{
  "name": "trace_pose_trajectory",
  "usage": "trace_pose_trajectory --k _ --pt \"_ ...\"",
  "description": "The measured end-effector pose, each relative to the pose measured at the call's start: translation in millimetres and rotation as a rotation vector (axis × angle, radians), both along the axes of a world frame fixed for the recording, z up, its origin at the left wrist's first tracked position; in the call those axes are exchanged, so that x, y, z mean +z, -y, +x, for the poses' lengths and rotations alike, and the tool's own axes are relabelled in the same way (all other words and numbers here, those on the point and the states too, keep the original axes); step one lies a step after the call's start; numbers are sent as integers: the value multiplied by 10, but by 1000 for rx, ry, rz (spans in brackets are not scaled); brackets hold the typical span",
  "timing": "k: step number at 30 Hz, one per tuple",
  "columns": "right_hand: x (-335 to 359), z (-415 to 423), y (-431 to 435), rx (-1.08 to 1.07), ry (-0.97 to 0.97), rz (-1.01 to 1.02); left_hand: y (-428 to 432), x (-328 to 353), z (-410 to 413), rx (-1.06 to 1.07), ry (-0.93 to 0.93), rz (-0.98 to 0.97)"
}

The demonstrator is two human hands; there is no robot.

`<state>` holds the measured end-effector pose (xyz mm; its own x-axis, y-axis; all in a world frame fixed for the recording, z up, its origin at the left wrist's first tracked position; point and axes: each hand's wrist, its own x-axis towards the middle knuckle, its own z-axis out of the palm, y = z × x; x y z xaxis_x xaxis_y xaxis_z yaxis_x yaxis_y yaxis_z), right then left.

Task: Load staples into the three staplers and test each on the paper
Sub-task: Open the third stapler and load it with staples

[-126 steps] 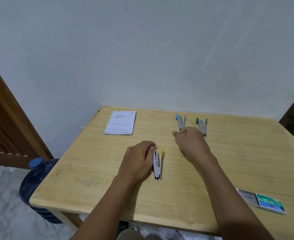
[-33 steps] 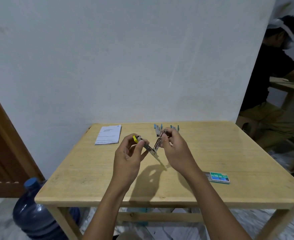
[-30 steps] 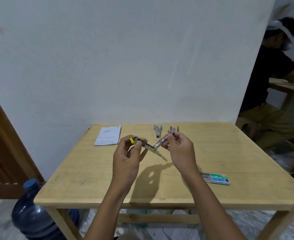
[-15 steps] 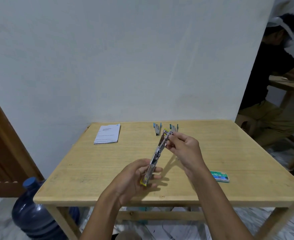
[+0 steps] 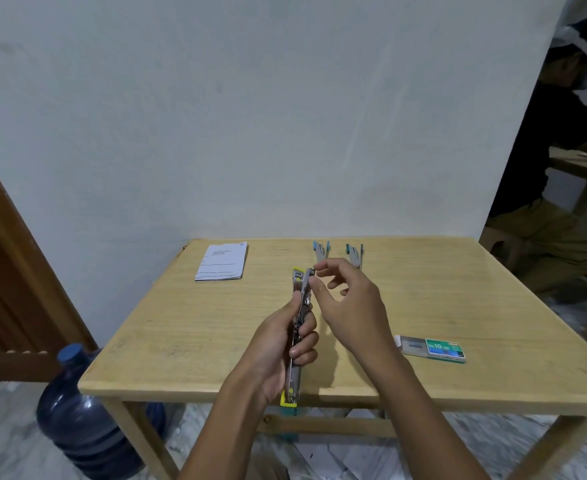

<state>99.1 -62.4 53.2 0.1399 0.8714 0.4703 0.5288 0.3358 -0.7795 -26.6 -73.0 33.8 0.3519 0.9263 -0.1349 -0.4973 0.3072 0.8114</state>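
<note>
A pale wooden counter [image 5: 188,327] fills the lower centre. White printed paper [image 5: 222,262] lies at its upper left. Over the near edge the left hand [image 5: 278,351] grips a yellow-trimmed metal stapler [image 5: 292,382], swung open, and the right hand [image 5: 351,306] pinches its far tip. A green staple box [image 5: 434,348] lies to the right. A blue-tipped stapler [image 5: 321,250] and a green-tipped stapler [image 5: 354,252] rest at the far edge.

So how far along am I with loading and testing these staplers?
Nothing looks finished. In hand: the left hand grips the opened yellow stapler; the right hand pinches its top end. Left: staples from the part-open staple box, the blue stapler and teal stapler at the far edge, and every test on the paper.
</note>
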Motion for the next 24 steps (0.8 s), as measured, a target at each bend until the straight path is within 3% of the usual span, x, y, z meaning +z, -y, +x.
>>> trace_pose_trajectory --k 8,14,24 --pt "-58 -34 -2 -34 85 161 24 30 -8 11 -53 42" --pt "-63 -30 -14 -1 -6 140 12 45 -11 -30 -90 46" --pt "-86 -8 -20 38 85 131 16 5 17 101 -122 47"
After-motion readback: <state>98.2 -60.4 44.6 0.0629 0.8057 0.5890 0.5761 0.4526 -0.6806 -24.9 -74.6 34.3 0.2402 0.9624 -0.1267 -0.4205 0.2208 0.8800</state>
